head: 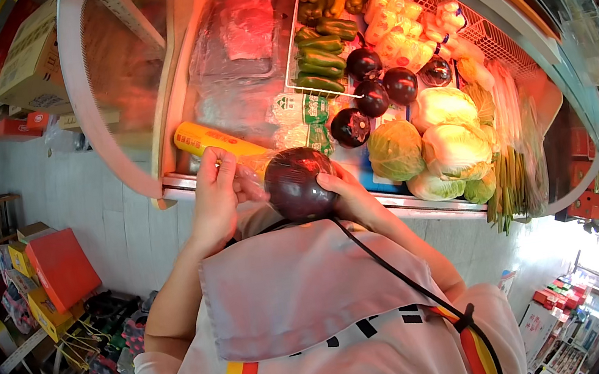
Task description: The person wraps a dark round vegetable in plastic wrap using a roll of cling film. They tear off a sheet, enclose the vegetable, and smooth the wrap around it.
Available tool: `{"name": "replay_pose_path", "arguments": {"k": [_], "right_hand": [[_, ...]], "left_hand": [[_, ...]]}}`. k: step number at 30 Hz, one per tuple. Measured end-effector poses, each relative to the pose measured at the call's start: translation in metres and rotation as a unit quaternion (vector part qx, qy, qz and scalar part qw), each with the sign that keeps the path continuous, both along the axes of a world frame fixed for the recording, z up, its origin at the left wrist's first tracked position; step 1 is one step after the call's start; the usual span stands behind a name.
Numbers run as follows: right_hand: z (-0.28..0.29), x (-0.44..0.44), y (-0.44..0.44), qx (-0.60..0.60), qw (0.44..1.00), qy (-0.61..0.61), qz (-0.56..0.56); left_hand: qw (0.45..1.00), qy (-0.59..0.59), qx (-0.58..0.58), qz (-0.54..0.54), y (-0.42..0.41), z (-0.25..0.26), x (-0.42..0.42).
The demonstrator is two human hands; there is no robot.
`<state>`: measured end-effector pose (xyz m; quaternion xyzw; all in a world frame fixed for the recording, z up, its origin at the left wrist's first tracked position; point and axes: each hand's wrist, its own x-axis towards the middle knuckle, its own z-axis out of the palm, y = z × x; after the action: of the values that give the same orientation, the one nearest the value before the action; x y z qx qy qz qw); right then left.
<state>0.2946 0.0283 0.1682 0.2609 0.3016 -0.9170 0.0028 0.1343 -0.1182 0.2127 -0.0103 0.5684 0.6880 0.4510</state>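
A round, dark purple eggplant (299, 184) is held in front of my chest, with shiny clear film over at least part of it. My right hand (355, 193) grips it from the right, the thumb resting on its skin. My left hand (217, 195) pinches a gathered end of the clear plastic film (250, 182) at the eggplant's left side. Just beyond my left hand, a yellow roll with red writing (218, 141) lies across the front of the display case. Several more round eggplants (372, 97) sit farther in, some with their stem caps showing.
The lit display case holds a white wire basket (288, 68) with green peppers (322, 52), wrapped packs (294, 108), cabbages (395, 150) and bundled green stalks (506, 186). Its metal front rail (440, 207) runs before me. Cartons (64, 269) stand on the left. A black cord (398, 273) crosses my chest.
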Motion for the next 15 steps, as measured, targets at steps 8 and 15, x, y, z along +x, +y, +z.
{"name": "replay_pose_path", "arguments": {"k": [8, 15], "right_hand": [[-0.001, 0.003, -0.004, 0.013, 0.999, -0.029, -0.027], [-0.013, 0.007, -0.007, 0.086, 0.994, -0.04, -0.046]], "left_hand": [[0.882, 0.46, -0.102, 0.011, 0.014, -0.005, 0.005], [0.829, 0.532, -0.168, -0.05, -0.001, -0.018, -0.015]]}}
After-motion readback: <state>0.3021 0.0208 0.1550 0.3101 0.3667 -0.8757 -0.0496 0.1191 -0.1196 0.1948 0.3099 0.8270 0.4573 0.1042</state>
